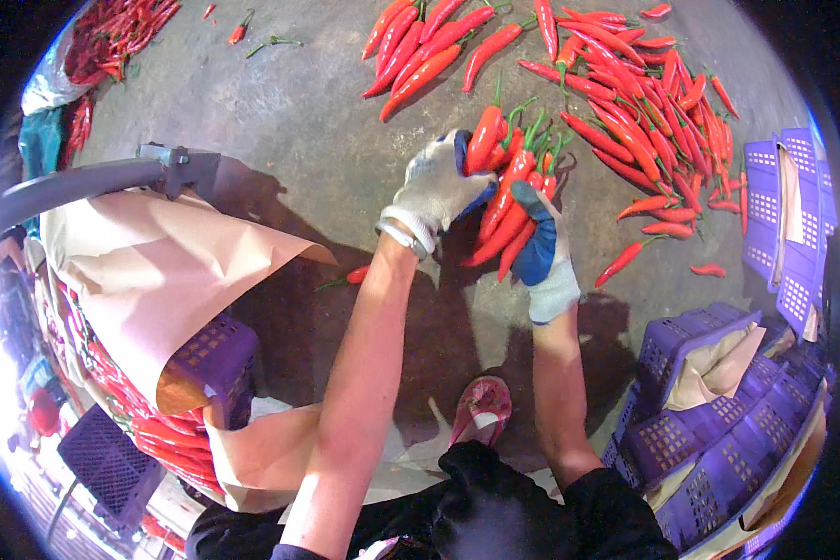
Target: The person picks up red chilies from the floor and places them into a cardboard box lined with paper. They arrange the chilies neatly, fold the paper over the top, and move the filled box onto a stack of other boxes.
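My left hand, in a white knit glove with blue coating, grips red chili peppers on the left of a bunch. From the right, my right hand, gloved the same way, closes on more red chili peppers of that bunch. Most green stems point away from me, and the red tips hang towards me. Palms and some fingertips are hidden behind the peppers. Beyond my hands, a small row of red chilies lies on the concrete floor. A large heap of red chilies spreads to the right.
On the left, brown paper lines a purple plastic crate holding chilies. A grey metal bar juts in above it. Purple crates are stacked at right. A sack of chilies lies far left.
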Motion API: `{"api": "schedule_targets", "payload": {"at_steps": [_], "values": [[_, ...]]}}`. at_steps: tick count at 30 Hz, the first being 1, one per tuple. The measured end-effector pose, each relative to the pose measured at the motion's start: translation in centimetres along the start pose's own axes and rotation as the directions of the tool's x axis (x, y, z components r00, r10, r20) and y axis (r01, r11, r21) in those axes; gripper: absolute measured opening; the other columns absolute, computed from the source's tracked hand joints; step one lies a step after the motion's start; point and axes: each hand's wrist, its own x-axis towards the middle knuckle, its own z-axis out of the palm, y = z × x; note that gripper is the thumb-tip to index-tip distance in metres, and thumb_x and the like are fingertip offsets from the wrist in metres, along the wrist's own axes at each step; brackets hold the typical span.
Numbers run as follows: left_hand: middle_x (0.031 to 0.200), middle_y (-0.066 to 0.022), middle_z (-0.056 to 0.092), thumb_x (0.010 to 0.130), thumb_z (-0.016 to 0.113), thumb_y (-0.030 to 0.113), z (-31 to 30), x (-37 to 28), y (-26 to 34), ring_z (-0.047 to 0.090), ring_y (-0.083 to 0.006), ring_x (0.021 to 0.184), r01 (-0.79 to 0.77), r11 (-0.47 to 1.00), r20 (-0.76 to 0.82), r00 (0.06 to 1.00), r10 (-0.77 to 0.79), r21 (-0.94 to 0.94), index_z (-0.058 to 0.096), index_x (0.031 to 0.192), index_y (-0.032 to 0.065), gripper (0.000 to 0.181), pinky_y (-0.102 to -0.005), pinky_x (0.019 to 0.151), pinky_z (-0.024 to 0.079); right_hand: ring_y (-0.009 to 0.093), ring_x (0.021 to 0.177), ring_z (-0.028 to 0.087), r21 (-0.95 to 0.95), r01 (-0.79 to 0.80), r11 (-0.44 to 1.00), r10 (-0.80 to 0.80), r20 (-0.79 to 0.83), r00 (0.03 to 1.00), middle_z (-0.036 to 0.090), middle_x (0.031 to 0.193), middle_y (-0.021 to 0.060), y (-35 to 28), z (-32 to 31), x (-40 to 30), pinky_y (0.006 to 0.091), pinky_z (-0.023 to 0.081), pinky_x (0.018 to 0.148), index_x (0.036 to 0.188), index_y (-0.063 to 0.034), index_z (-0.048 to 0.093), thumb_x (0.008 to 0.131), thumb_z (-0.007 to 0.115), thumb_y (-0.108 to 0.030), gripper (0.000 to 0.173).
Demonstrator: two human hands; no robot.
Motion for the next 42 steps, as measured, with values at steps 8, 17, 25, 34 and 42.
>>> {"api": "schedule_targets", "payload": {"at_steps": [8, 17, 25, 34, 42], "values": [[0.129, -0.0065, 0.054, 0.076, 0.071, 0.009, 3.4, -5.0, -0.5, 0.050, -0.0141, 0.114, 0.273, 0.776, 0.266, 0.954, -0.141, -0.569, 0.037, 0.142, 0.0027, 0.074, -0.0301, 0.099, 0.040, 0.019, 0.090, 0.065, -0.241, 0.037, 0.970, -0.085, -0.191, 0.978, 0.066, 0.096, 0.0082, -1.5, -3.1, -4.3, 0.0341, 0.050, 0.086, 0.109, -0.0029, 0.059, 0.081, 0.066, -0.014, 0.031], [0.123, -0.0040, 0.057, 0.067, 0.080, 0.010, 3.5, -7.6, -0.4, 0.054, -0.0137, 0.108, 0.228, 0.689, 0.261, 0.964, -0.058, -0.688, 0.044, 0.133, 0.0011, 0.076, -0.0312, 0.096, 0.044, 0.017, 0.091, 0.064, -0.430, 0.038, 0.902, -0.077, -0.073, 0.994, 0.065, 0.101, 0.0067, -1.7, -0.5, -6.6, 0.0336, 0.051, 0.086, 0.116, -0.0032, 0.056, 0.068, 0.078, -0.004, 0.053], [0.124, -0.0084, 0.058, 0.065, 0.085, 0.016, 5.2, -9.7, -0.7, 0.056, -0.0162, 0.111, -0.196, 0.706, -0.068, 0.976, 0.206, -0.681, 0.048, 0.129, 0.0018, 0.075, -0.0323, 0.099, 0.043, 0.029, 0.117, 0.053, -0.649, 0.519, 0.556, -0.434, 0.307, 0.847, 0.051, 0.130, 0.0152, 0.0, -5.1, -7.7, 0.0439, 0.046, 0.099, 0.134, -0.0011, 0.037, 0.080, 0.069, -0.008, 0.063], [0.119, -0.0168, 0.061, 0.067, 0.079, 0.033, 7.7, -8.9, -3.9, 0.056, -0.0340, 0.114, -0.451, 0.868, -0.366, 0.859, 0.359, -0.207, 0.057, 0.121, 0.0030, 0.065, -0.0419, 0.104, 0.040, 0.029, 0.116, 0.054, -0.766, 0.248, 0.593, -0.421, -0.032, 0.907, 0.052, 0.129, 0.0136, -1.3, -2.6, -12.7, 0.0429, 0.046, 0.098, 0.133, -0.0024, 0.040, 0.080, 0.069, -0.013, 0.061], [0.127, -0.0220, 0.051, 0.073, 0.068, 0.025, 5.9, -14.6, 6.6, 0.055, -0.0327, 0.112, -0.350, 0.805, -0.314, 0.925, 0.215, -0.479, 0.044, 0.133, 0.0007, 0.068, -0.0414, 0.094, 0.044, 0.028, 0.115, 0.054, -0.838, 0.188, 0.513, -0.421, -0.055, 0.905, 0.053, 0.127, 0.0122, -3.9, 1.8, -16.4, 0.0420, 0.045, 0.098, 0.132, -0.0036, 0.042, 0.081, 0.069, -0.017, 0.059]]}}
